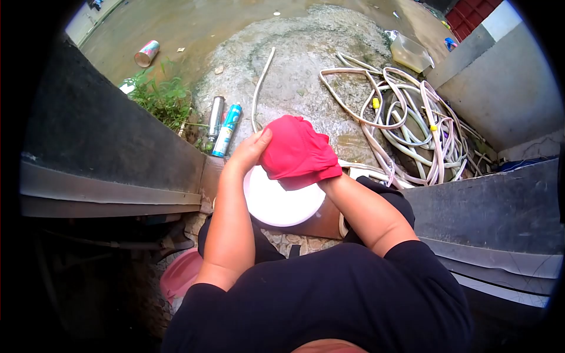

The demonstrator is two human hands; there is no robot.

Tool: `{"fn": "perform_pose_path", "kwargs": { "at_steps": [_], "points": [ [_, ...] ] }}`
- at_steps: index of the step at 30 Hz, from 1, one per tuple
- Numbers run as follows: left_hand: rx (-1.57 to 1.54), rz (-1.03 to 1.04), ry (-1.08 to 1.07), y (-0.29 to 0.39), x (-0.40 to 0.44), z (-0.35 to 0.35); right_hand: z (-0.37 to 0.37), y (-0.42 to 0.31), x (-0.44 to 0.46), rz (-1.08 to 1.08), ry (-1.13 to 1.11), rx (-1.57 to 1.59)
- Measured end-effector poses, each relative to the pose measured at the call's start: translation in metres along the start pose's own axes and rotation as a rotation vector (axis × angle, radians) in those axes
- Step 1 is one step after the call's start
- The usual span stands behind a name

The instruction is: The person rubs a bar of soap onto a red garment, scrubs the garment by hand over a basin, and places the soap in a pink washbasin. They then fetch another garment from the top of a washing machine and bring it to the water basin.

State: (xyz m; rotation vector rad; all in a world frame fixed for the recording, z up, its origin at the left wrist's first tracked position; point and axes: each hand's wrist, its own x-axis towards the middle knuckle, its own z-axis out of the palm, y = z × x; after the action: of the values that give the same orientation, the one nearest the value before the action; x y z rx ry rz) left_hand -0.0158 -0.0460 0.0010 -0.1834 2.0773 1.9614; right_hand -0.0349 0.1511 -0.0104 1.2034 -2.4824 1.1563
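Observation:
A bunched red cloth garment point(294, 150) is held up in front of me, its gathered edge toward the right. My left hand point(252, 148) grips its left side, thumb on top and the other fingers behind the fabric. My right hand is inside or beneath the cloth; only the wrist shows, so its fingers are hidden. Below the garment, between my knees, is a round white basin point(282, 203), partly covered by the cloth.
Tangled pale hoses point(406, 117) lie on wet concrete at right, near a clear plastic tub point(411, 53). Two spray cans, one silver point(216, 117) and one blue point(227, 130), lie ahead. Dark walls point(106, 141) flank me. A pink basin point(181, 273) sits at lower left.

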Motion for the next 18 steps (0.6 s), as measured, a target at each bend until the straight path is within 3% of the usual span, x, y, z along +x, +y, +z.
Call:
{"fn": "perform_pose_path", "kwargs": {
  "at_steps": [1, 2, 14, 16, 18],
  "points": [
    [-0.062, -0.193, -0.088, 0.004, -0.004, -0.003, 0.000, 0.000, -0.001, 0.021, 0.012, 0.027],
    [-0.111, -0.237, -0.074, -0.009, 0.002, -0.002, 0.001, 0.001, -0.001, 0.039, 0.020, 0.047],
    [0.301, -0.081, 0.058, 0.011, -0.010, 0.012, 0.024, 0.008, -0.004, 0.128, -0.002, 0.145],
    [0.332, -0.041, 0.091, 0.013, -0.010, 0.013, 0.025, 0.005, 0.002, 0.131, 0.071, 0.381],
    [0.414, 0.024, 0.156, 0.016, -0.010, 0.013, 0.016, 0.002, 0.008, 0.044, 0.005, 0.242]
  ]
}}
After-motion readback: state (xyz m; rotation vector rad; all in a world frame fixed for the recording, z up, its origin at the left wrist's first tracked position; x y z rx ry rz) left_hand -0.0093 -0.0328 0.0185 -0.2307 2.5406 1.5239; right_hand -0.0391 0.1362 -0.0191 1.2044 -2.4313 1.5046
